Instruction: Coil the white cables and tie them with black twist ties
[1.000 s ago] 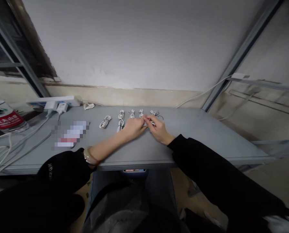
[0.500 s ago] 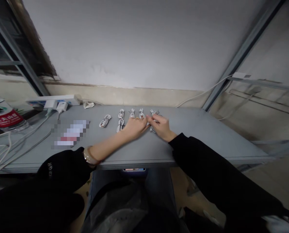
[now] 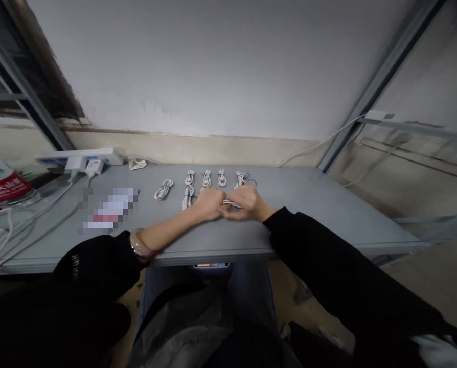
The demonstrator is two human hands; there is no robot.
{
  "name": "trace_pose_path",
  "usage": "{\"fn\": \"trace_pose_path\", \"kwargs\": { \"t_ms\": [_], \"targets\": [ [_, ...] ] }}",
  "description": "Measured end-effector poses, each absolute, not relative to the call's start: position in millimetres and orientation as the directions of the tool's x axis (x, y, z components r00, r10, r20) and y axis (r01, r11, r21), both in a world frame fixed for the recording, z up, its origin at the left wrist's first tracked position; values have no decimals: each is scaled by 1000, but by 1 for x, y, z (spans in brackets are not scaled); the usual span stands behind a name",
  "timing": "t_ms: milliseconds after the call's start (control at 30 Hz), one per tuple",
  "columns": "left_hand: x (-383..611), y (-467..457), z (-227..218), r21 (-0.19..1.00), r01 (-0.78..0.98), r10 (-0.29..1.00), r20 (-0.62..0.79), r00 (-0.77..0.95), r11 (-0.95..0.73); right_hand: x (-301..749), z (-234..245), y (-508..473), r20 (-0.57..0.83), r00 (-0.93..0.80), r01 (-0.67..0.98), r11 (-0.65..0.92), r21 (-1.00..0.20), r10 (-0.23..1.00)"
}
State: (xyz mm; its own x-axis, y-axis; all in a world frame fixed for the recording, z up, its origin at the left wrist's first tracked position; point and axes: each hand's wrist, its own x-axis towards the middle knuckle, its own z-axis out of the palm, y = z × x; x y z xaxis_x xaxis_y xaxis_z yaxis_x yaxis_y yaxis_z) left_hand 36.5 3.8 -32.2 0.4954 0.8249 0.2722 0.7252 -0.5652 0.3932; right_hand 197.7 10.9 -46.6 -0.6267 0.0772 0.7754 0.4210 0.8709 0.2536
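Observation:
Just above the desk, my right hand (image 3: 247, 203) is closed round a folded white cable (image 3: 231, 203); part of the cable shows between its thumb and fingers. My left hand (image 3: 210, 204) is closed against the right fingers, at the cable's other side, and its fingertips are hidden. Behind the hands lie several coiled white cables with dark ties: one at the left (image 3: 164, 189), one at the back (image 3: 189, 178), one beside the left hand (image 3: 188, 197), one at the back middle (image 3: 222, 178) and one behind the right hand (image 3: 241, 178).
A white power strip (image 3: 98, 155) with plugged-in chargers stands at the back left of the grey desk (image 3: 313, 220). Nearby are a red-labelled water bottle (image 3: 6, 186), loose white cords (image 3: 12, 230) and a blurred-out flat object (image 3: 111, 209). Metal posts (image 3: 366, 97) flank the desk.
Both hands have come slightly nearer to me and left, with the folded cable now showing in my right hand. The coil at the back right is less covered. The view has shifted slightly.

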Motion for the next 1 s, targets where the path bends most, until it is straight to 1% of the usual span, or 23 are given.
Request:
{"fn": "trace_pose_path", "kwargs": {
  "t_ms": [100, 200, 267, 333, 433, 533, 600, 667, 733, 800, 867, 900, 1000],
  "targets": [
    [38, 0, -31, 264, 771, 814, 241, 529, -579, 196, -44, 10, 795, -599, 452, 860, 236, 97],
    [39, -2, -28, 187, 807, 822, 245, 514, -560, 193, -44, 10, 868, -479, 498, 855, 143, 134],
    [38, -2, -26, 157, 809, 812, 275, 515, -566, 192, -44, 10, 910, -365, 538, 842, 33, 198],
    [38, -3, -23, 149, 791, 787, 314, 531, -594, 192, -43, 12, 924, -247, 556, 824, -110, 290],
    [40, -5, -18, 137, 777, 767, 334, 547, -614, 193, -42, 16, 904, -84, 526, 789, -317, 419],
    [43, -7, -17, 153, 791, 786, 327, 525, -592, 194, -41, 22, 850, -9, 488, 744, -455, 526],
    [43, -8, -19, 189, 801, 808, 313, 499, -568, 198, -37, 29, 792, -30, 462, 711, -530, 610],
    [42, -6, -23, 263, 790, 825, 305, 476, -554, 209, -31, 42, 717, -51, 415, 668, -617, 695],
    [39, -3, -27, 382, 748, 837, 322, 443, -543, 227, -22, 59, 637, 33, 384, 578, -719, 770],
    [37, 1, -30, 511, 679, 848, 358, 390, -527, 248, -14, 77, 536, 106, 459, 437, -773, 838],
    [36, 6, -31, 619, 595, 858, 393, 331, -513, 267, -11, 89, 345, 121, 582, 215, -784, 931],
    [36, 8, -31, 663, 550, 861, 407, 304, -508, 273, -11, 92, 231, 114, 639, 107, -762, 966],
    [34, 13, -30, 750, 450, 875, 418, 245, -485, 281, -19, 92, 39, 73, 691, -22, -723, 997]
  ]
}}
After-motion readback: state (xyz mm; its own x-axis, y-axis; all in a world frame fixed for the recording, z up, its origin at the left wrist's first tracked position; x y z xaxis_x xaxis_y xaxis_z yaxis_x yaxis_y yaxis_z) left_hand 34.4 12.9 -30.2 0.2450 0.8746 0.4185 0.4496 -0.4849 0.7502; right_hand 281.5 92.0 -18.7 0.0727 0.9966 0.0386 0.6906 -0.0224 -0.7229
